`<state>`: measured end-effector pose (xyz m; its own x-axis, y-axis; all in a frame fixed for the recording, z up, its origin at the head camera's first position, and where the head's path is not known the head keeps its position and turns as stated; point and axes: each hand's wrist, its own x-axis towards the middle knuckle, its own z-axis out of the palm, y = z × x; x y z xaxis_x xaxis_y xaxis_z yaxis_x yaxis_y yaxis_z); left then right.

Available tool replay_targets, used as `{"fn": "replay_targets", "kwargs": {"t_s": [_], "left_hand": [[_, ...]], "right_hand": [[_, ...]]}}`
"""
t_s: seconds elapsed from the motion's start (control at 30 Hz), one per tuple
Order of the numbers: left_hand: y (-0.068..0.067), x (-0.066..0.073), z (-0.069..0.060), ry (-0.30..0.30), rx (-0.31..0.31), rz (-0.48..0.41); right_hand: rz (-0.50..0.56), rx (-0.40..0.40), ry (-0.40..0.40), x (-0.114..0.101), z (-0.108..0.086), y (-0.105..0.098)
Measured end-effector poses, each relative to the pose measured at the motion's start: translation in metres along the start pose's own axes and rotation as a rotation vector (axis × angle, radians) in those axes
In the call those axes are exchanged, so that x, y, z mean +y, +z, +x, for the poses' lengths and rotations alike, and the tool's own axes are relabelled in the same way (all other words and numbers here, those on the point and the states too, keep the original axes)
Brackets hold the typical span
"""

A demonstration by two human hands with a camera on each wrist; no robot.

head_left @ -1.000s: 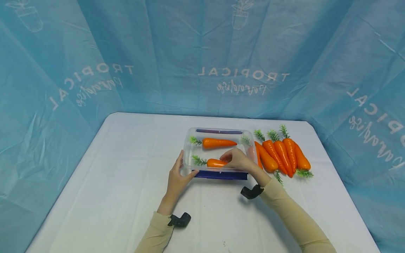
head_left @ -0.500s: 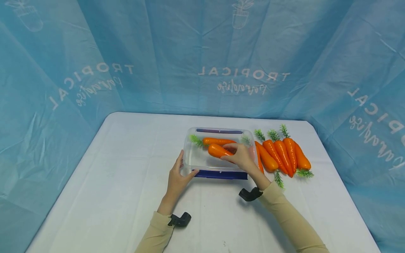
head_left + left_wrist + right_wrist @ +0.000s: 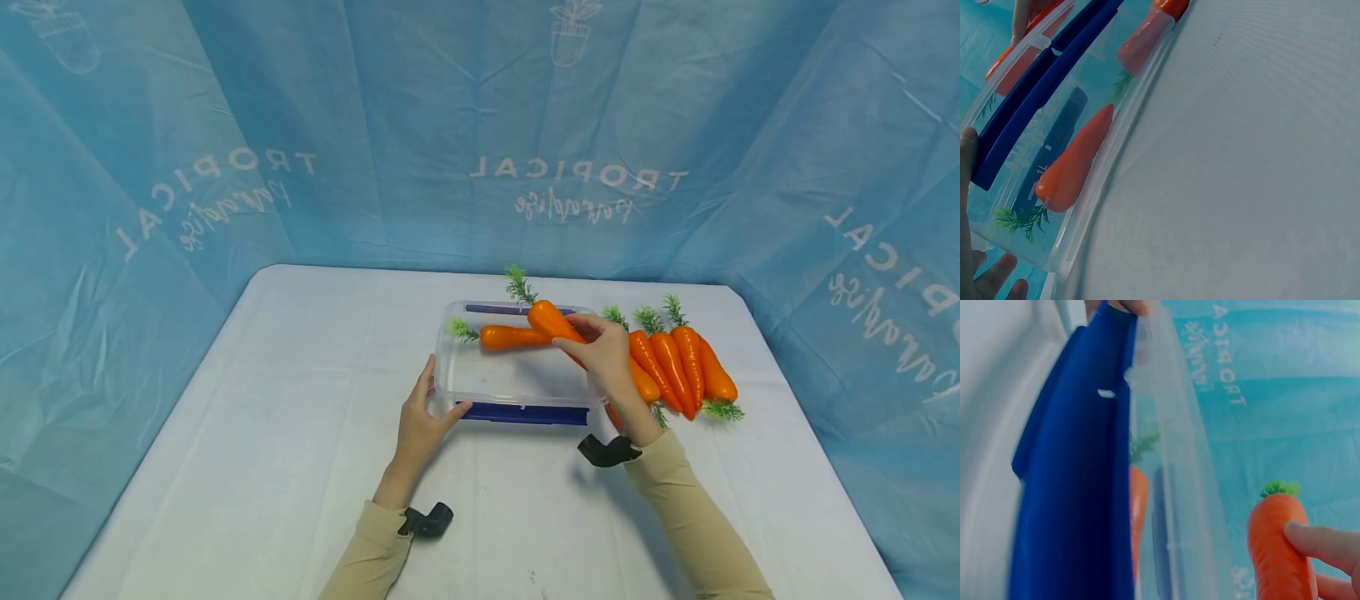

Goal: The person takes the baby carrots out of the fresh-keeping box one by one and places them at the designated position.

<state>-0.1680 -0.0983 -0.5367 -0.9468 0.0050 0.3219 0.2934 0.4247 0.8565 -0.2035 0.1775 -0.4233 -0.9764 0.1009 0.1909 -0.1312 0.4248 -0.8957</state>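
Note:
A clear plastic food container [image 3: 480, 393] with blue clip flaps stands on the table, a toy carrot [image 3: 506, 337] lying inside near its far wall. My left hand [image 3: 422, 427] holds the container's near left corner, thumb at the front rim by the blue flap [image 3: 997, 150] and fingers along the left side. Between thumb and fingers, my right hand [image 3: 609, 358] grips a second toy carrot [image 3: 550, 321] by its narrower part. This carrot is raised above the container's right half, its green top pointing to the far left. The right fingers hide its tip.
Several more toy carrots [image 3: 678, 367] lie side by side on the white table [image 3: 300, 417], right of the container; my right hand and wrist cover part of them. A blue printed curtain [image 3: 420, 108] hangs behind the table and along both sides.
My right hand has lifted the carrot from the container's near side and carried it up and to the far right, turning its green top away from me. The left hand stays put.

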Motion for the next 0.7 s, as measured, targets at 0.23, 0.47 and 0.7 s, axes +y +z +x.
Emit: {"fn": "replay_targets", "kwargs": {"t_s": [0.23,0.47,0.7], "left_hand": [[0.0,0.0,0.0,0.004,-0.002,-0.001],[0.0,0.001,-0.001,-0.011,-0.008,-0.009],[0.0,0.0,0.0,0.0,0.002,0.0]], "right_hand": [[0.027,0.108,0.001,0.005,0.001,-0.018],[0.082,0.256,0.058,0.014,0.001,-0.031],[0.053,0.395,0.1,0.028,0.001,-0.041]]}}
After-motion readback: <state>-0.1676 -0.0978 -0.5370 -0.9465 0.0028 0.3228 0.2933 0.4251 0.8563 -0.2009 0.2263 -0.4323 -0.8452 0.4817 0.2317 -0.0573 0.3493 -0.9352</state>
